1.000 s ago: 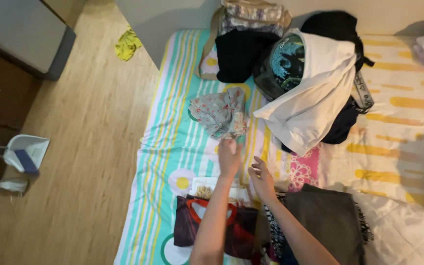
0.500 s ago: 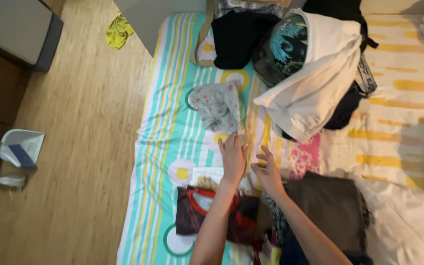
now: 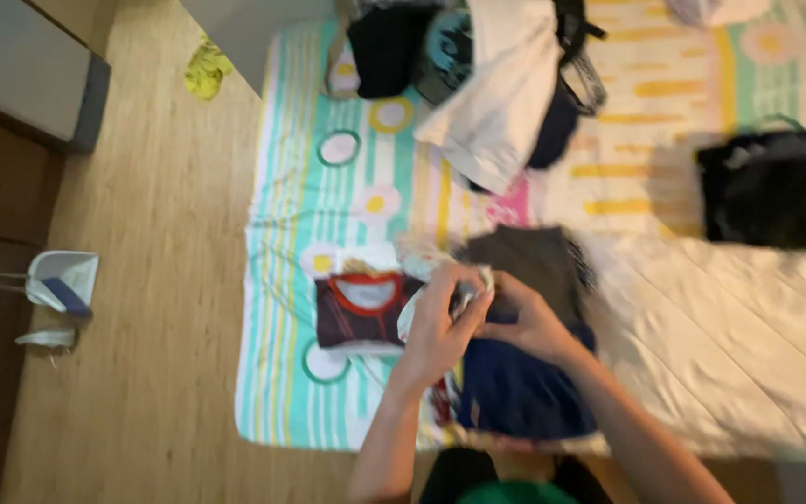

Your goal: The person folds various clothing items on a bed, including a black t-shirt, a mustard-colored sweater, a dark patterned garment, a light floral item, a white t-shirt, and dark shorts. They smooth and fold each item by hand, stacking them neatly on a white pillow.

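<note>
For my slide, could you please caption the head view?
Both hands, left and right, hold a small pale garment above folded clothes on a striped bed.

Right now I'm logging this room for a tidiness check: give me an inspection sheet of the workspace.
Surface: striped, flower-patterned bedsheet on a bed.
Job's things: small pale garment, blurred, held by left hand and right hand.
Clutter: folded dark shirt with red collar; navy garment; grey folded garment; clothes heap with white garment; black garment.
Grippers: both hands closed on the garment.
Cables: nothing seen.
Surroundings: wooden floor, dustpan, yellow cloth.
</note>
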